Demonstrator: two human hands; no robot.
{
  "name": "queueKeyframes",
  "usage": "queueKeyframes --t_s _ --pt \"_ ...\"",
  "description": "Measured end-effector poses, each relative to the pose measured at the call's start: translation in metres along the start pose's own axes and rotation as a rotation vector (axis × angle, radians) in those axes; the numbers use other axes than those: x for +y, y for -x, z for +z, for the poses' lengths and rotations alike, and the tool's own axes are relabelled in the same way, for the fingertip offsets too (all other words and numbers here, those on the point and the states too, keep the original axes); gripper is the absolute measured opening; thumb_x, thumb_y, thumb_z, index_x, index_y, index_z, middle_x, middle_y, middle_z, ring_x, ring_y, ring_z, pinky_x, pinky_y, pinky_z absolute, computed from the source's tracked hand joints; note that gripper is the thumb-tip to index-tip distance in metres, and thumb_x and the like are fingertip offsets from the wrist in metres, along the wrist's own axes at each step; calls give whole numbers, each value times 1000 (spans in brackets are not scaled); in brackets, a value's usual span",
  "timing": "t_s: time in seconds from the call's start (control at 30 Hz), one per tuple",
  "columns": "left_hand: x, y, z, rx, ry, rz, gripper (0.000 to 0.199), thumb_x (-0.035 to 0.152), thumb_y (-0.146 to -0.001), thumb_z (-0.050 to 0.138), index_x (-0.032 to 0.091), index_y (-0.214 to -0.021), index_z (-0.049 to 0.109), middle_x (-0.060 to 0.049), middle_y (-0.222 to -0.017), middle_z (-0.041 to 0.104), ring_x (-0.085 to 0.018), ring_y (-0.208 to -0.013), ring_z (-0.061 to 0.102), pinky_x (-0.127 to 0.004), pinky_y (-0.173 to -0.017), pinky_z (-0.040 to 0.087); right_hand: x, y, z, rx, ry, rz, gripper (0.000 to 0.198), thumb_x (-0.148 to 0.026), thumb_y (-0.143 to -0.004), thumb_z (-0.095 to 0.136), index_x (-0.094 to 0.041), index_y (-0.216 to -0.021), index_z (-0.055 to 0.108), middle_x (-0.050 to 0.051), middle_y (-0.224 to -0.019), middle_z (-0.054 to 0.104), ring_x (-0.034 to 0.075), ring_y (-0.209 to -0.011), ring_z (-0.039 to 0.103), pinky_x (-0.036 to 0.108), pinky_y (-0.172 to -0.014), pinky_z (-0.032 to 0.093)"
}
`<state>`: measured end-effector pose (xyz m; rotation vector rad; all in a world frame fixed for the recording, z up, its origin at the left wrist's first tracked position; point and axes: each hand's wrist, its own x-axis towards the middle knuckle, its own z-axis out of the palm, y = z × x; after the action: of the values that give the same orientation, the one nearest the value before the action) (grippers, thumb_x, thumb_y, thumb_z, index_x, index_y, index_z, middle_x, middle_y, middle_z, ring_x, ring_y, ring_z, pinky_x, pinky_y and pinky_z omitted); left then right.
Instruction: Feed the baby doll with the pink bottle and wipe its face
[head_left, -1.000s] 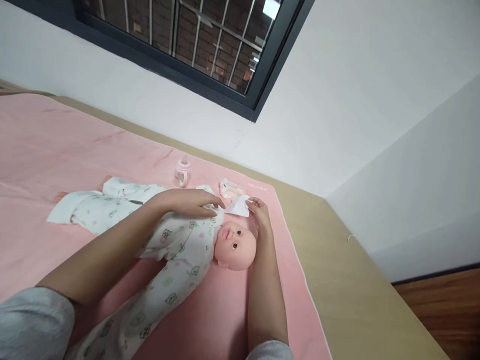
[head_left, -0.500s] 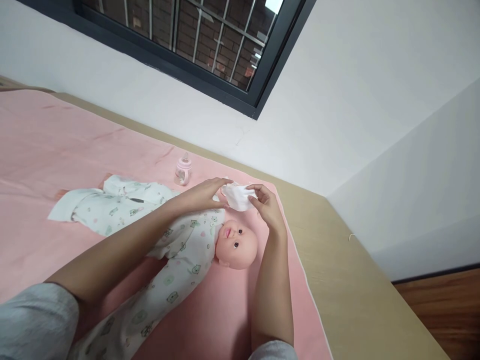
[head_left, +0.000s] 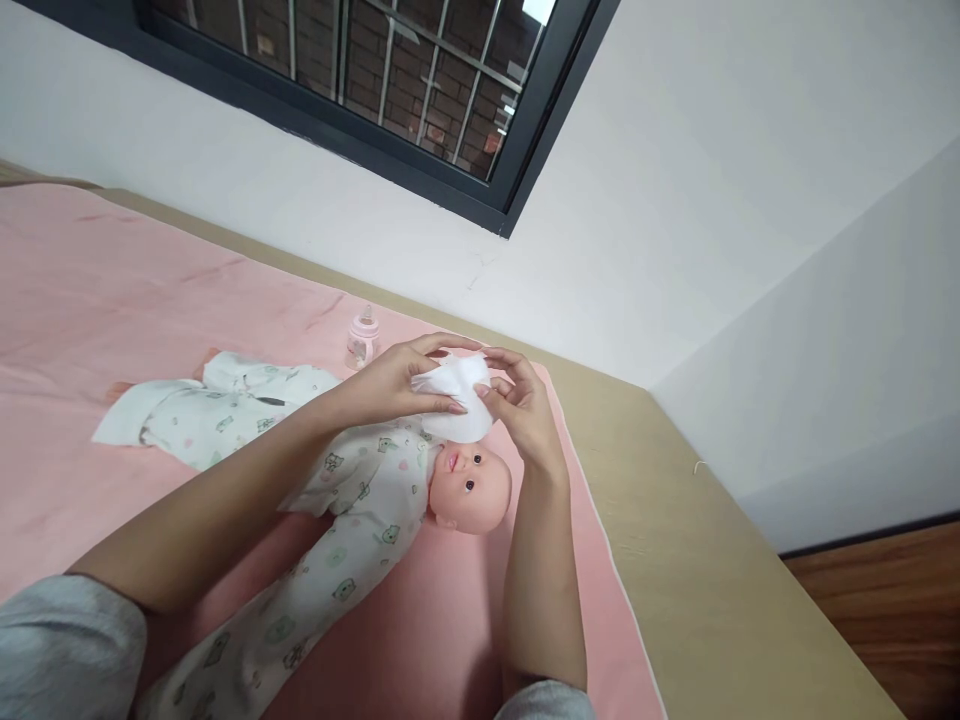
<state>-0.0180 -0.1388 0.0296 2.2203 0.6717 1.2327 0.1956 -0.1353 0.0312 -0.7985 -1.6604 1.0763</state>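
A thin white wipe or tissue is stretched between my two hands, above the doll's chest and chin. My left hand pinches its left side, thumb below and fingers along the top. My right hand grips the right side between thumb and fingers. Under it lies a baby doll on its back, bald head toward the right, eyes open. Its white clothes carry a print of green animals. My left forearm crosses over the doll's body and hides part of it.
A pink baby bottle with a handle stands behind the doll. The pink sheet covers most of a wooden surface. Beyond it is a white wall with a dark-framed barred window.
Both hands have come closer together and the white wipe has shifted slightly left, its lower edge now hanging nearer the doll's face. My left fingers have moved over its top.
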Motion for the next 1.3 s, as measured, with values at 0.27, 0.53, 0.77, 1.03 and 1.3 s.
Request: queueKeyframes --t_s 0.27,0.53,0.77,1.03,1.3 --pt "16 3 -9 23 -75 -151 36 53 -87 63 18 -94 70 -5 -100 71 -25 -102 63 -37 -92 49 3 -3 11 -85 -7 25 41 -37 -78 74 -29 -116 60 3 -128 59 14 -87 64 33 -88 55" --pt "-12 -1 -4 -377 -179 -148 33 39 -90 56 19 -68 41 1 -70 51 -15 -68 50 -26 -64 36 53 -11 -38 73 -56 155 38 -40 -76 76 -26 -110 65 5 -114 68 16 -91 66 39 -97 52" --pt "-35 -2 18 -450 -206 -144 27 29 -88 56 19 -67 42 -1 -72 55 -17 -71 51 -27 -67 35 127 -2 -54 110 -251 386 40 -37 -69 80 -24 -104 67 4 -102 74 17 -92 69 37 -98 52" --pt "-31 -3 24 -492 -155 -119 18 18 -82 49 19 -65 42 -1 -73 55 -17 -69 51 -26 -64 34 163 3 -54 163 -367 473 40 -31 -62 84 -20 -97 69 4 -97 75 18 -93 71 36 -102 52" --pt "-35 -2 25 -510 -136 -75 27 23 -83 51 19 -61 35 -1 -71 52 -16 -69 50 -26 -66 36 168 6 -55 163 -376 435 38 -32 -67 82 -20 -101 68 5 -99 75 19 -99 71 38 -105 51"
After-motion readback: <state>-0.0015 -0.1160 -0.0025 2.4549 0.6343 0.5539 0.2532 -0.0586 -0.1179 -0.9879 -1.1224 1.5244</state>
